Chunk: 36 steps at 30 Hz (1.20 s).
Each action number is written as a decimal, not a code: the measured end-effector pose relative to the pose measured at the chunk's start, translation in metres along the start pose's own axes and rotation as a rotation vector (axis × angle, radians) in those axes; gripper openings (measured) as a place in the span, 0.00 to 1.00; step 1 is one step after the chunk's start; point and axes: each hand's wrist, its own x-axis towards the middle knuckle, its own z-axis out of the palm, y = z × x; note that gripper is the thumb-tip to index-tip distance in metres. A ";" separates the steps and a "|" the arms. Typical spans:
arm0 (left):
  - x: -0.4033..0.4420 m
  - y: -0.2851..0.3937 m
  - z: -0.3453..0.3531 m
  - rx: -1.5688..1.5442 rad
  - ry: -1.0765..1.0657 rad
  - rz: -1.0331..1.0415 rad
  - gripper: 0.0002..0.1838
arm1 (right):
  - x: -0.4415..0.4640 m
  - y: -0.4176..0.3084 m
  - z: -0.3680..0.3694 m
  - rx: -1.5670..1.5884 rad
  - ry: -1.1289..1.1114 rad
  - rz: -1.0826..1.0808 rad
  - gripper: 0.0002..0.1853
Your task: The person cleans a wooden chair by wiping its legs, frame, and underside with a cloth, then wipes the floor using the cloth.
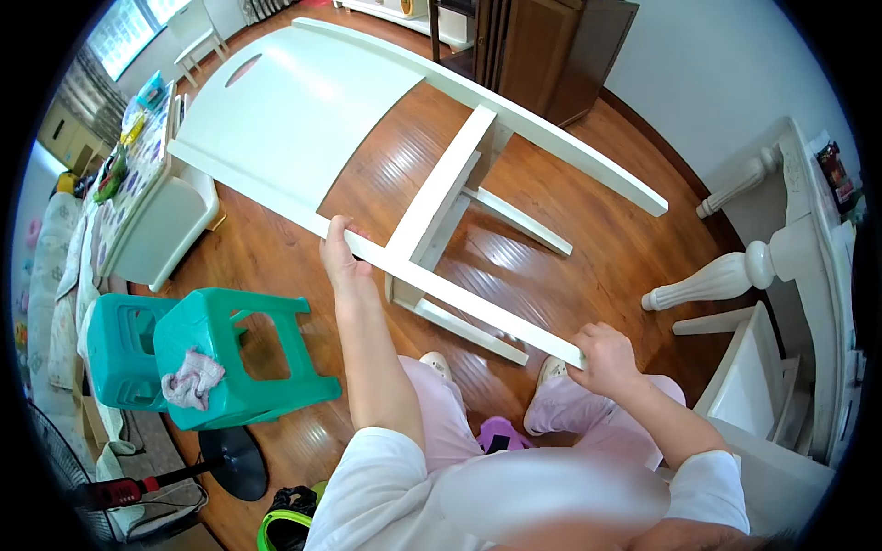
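Note:
A white chair (285, 110) is tipped over in front of me, its broad backrest pointing away to the upper left. The backrest has an oval cutout near its far end. Its long rails run towards me, with a crossbar and shorter legs between and below them. My left hand (347, 255) is closed around the near rail, close to the crossbar, with the thumb on top. At the end of that same rail my right hand (606, 360) is also closed, fingers wrapped over the tip. Part of the lower frame is hidden behind the near rail.
Green plastic stools (230, 358) stand at left with a crumpled cloth (193, 379) on top. A fan (115, 493) is at lower left. Behind lie a covered table (138, 197) and a brown cabinet (542, 55). White furniture with turned legs (721, 275) stands at right.

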 end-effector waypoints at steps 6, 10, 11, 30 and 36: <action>-0.044 0.035 0.013 -0.022 -0.081 0.143 0.07 | -0.022 -0.013 0.015 0.046 0.074 -0.023 0.11; -0.070 0.053 0.018 -0.041 -0.166 0.224 0.09 | -0.033 -0.022 0.022 0.059 0.099 -0.018 0.11; -0.074 0.056 0.018 -0.041 -0.186 0.267 0.09 | -0.035 -0.025 0.025 0.061 0.126 -0.026 0.11; -0.123 0.061 0.058 0.042 -0.363 0.532 0.12 | -0.015 -0.003 0.113 0.181 0.395 -0.069 0.14; -0.124 0.052 0.069 0.134 -0.403 0.615 0.11 | 0.005 -0.005 0.155 0.261 0.430 -0.037 0.15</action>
